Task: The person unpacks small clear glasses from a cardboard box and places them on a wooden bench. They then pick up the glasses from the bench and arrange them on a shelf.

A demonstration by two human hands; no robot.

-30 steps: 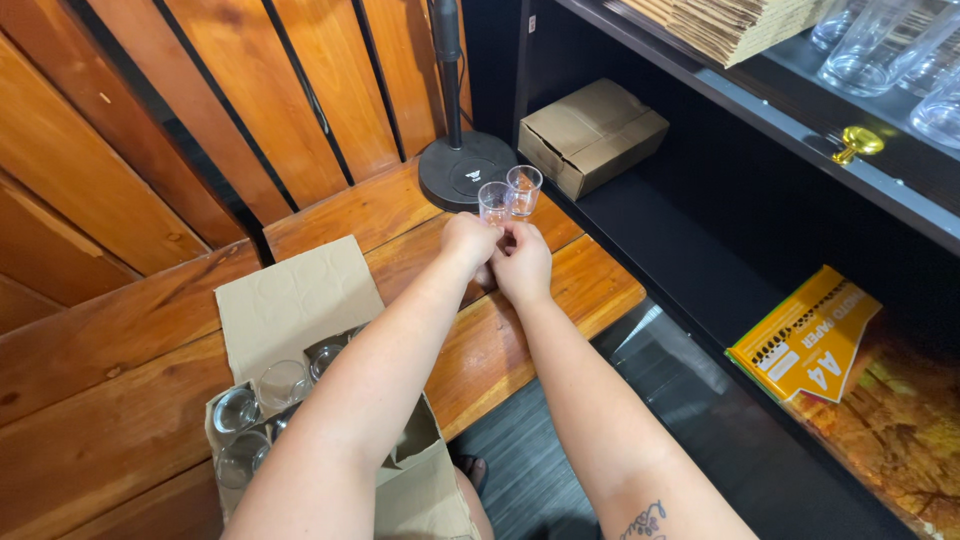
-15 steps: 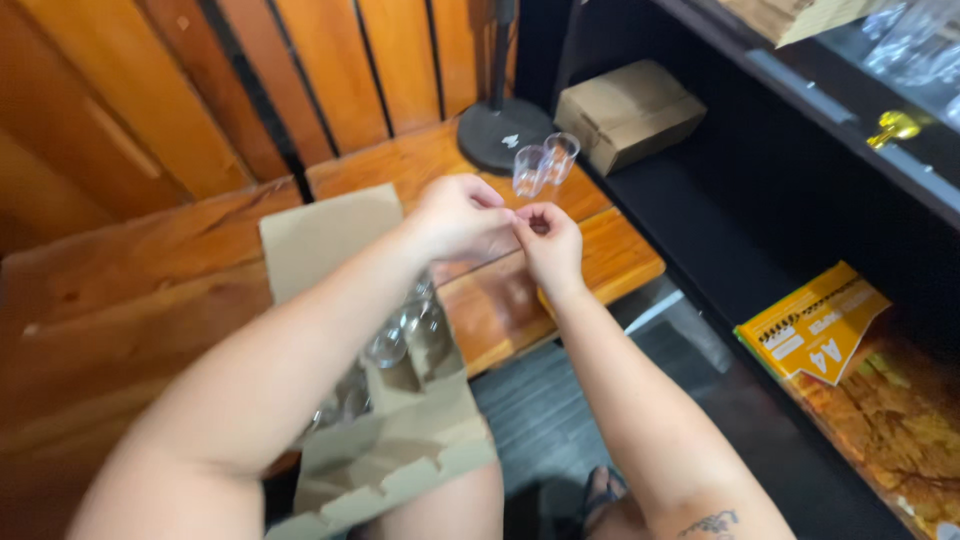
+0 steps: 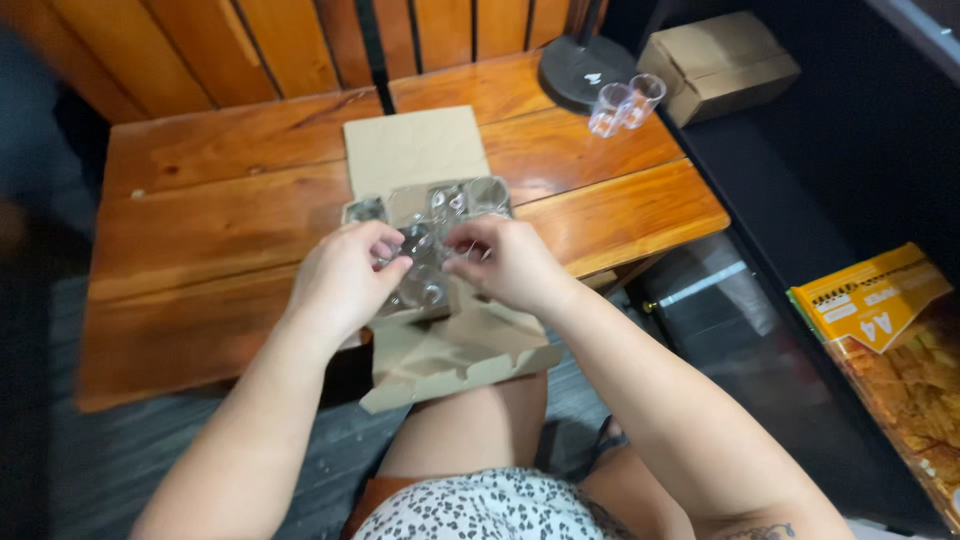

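While two glasses (image 3: 625, 102) are now standing by the lamp base (image 3: 585, 70), you're reaching both hands back into the box (image 3: 425, 225), left hand (image 3: 340, 280) and right hand (image 3: 505, 262) pinching glasses inside.

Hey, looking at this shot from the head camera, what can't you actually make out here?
- Glasses in the cardboard box: the left hand and right hand cover the middle ones, so the count and what each hand grips are unclear.
- Black round base: its pole is cut off by the top edge.
- Far left of the view: blurred, nothing readable.
- Two glasses on the wooden table: too small to tell whether they touch.
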